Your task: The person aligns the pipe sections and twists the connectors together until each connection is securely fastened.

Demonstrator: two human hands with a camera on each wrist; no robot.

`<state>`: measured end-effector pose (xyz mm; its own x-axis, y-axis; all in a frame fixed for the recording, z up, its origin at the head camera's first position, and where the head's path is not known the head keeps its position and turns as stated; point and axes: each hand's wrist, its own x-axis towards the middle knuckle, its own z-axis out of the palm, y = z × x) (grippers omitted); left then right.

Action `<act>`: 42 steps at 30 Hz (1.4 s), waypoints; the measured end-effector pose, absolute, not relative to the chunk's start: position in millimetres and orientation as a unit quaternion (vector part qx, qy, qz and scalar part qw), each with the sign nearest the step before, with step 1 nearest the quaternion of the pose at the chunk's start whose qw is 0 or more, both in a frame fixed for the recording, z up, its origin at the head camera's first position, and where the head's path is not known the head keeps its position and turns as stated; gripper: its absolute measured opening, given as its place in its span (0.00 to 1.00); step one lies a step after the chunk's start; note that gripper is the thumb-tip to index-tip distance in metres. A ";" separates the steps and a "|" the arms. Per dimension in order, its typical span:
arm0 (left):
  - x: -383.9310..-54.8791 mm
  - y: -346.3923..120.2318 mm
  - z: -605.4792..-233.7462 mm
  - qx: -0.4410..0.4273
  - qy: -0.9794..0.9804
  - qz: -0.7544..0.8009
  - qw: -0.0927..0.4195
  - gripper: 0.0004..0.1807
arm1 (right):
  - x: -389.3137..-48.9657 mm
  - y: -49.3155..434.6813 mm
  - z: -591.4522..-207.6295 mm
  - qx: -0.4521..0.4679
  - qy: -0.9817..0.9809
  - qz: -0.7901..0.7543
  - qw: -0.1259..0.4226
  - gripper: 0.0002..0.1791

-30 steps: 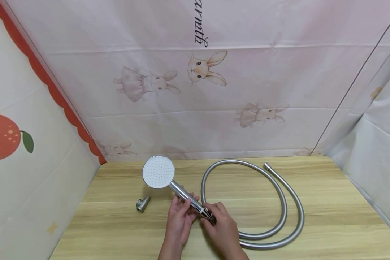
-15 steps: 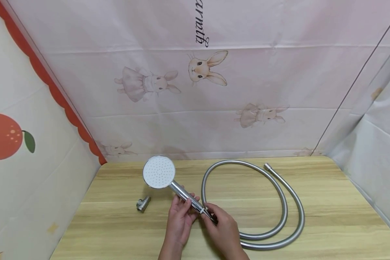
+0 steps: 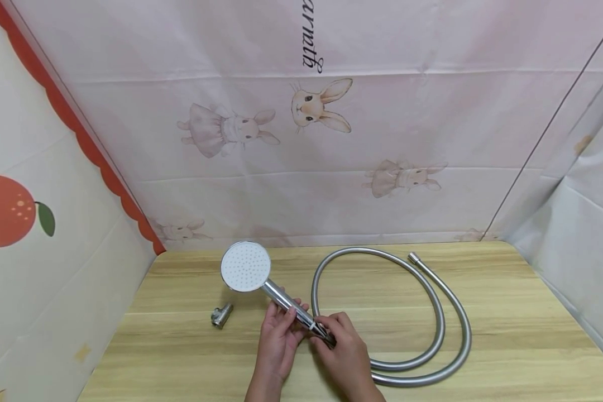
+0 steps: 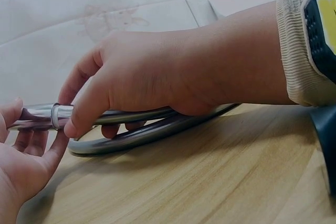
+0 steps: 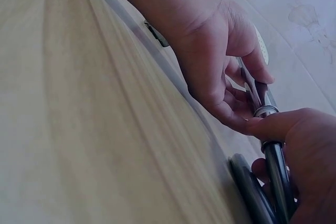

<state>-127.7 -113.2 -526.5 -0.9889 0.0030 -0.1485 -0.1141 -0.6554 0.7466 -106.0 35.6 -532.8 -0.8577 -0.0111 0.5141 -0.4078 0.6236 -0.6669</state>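
In the head view, a wood-grain table (image 3: 171, 357) is running back to a pale pink sheet (image 3: 321, 206) printed with rabbits, while a white sheet (image 3: 10, 301) with an orange fruit and red scalloped edge is hanging on the left. Near the middle, the left hand (image 3: 280, 341) is curling its fingers and thumb around the handle of a silver shower head (image 3: 245, 267), whose white, dotted face is tilting up toward far left. The right hand (image 3: 348, 354) is pinching the metal connector at the handle's near end, where the hose (image 3: 439, 324) is meeting it. The hose is looping over the right side, its other end lying far right; a small metal fitting (image 3: 222, 316) is lying to the left. The left wrist view is adding a ribbed cuff (image 4: 296, 51) on the right forearm and a shiny ring at the joint, right thumb and fingertips gripping just beside it. The right wrist view is showing the left thumb pressing along the handle and two hose strands running side by side; whether the joint is tight, I cannot tell.
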 end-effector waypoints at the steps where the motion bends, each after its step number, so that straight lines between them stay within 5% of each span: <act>1: -127.7 -113.3 -526.4 -0.066 0.414 0.907 0.032 0.38 | -105.9 35.7 -532.4 0.120 -0.869 0.419 0.236 0.22; 22: -127.5 -114.0 -525.7 -0.072 0.415 0.906 0.035 0.38 | -106.8 36.1 -533.6 0.124 -0.859 0.439 0.232 0.13; 42: -127.9 -114.9 -526.9 -0.067 0.419 0.905 0.034 0.39 | -107.2 36.2 -536.9 0.124 -0.865 0.423 0.239 0.18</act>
